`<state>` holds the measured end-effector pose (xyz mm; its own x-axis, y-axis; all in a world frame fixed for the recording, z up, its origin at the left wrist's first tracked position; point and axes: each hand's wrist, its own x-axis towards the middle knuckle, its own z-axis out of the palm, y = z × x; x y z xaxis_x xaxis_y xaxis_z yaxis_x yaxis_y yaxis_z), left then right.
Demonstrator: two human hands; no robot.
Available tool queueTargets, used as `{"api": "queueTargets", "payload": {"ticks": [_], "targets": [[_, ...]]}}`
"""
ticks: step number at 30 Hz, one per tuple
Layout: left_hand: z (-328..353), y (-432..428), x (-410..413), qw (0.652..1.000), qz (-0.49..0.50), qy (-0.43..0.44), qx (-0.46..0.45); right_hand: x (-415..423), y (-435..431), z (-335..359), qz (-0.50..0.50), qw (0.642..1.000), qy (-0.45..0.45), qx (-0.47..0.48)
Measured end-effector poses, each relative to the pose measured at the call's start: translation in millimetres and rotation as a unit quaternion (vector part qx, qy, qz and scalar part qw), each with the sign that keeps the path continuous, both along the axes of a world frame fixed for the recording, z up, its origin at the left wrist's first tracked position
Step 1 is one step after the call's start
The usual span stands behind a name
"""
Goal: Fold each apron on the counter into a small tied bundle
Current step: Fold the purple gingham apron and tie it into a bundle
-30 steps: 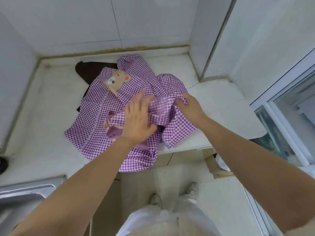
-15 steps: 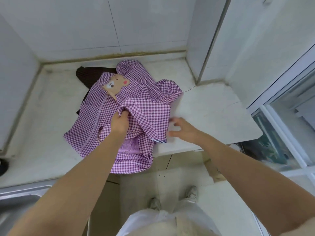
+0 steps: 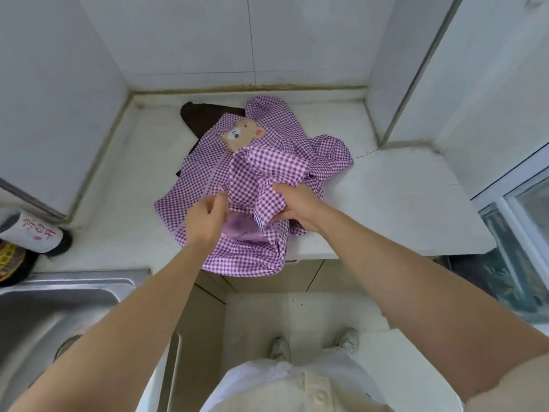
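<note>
Both hands, left (image 3: 205,223) and right (image 3: 298,208), grip the bunched purple gingham apron (image 3: 208,173) on the white counter (image 3: 401,203)

Steel sink (image 3: 59,307) at lower left — a labelled bottle (image 3: 32,236) beyond it.

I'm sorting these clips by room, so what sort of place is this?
Probably a home kitchen: a steel sink is set into the white counter, tiled walls close it in, and a labelled bottle sits by the sink. The left hand and right hand grip a checked apron there.
</note>
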<state>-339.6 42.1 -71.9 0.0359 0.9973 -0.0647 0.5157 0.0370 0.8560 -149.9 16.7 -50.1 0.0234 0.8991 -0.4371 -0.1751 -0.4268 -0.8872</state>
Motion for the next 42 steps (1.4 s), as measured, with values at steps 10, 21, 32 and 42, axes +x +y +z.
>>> {"api": "queueTargets", "payload": {"ticks": [10,21,32,42], "targets": [[-1,7,10,0.977,-0.008,-0.179,-0.111,9,7,12,0.078,0.951,-0.281,0.101],[-13,11,-11,0.960,0.067,-0.211,-0.172,38,24,-39,0.124,0.788,-0.600,0.067],[-1,17,14,0.973,0.002,-0.169,-0.160,45,-8,-23,0.265,0.910,-0.307,-0.091],[32,3,69,0.920,-0.214,-0.270,-0.189,36,-35,-31,-0.065,0.896,-0.439,0.008]]}}
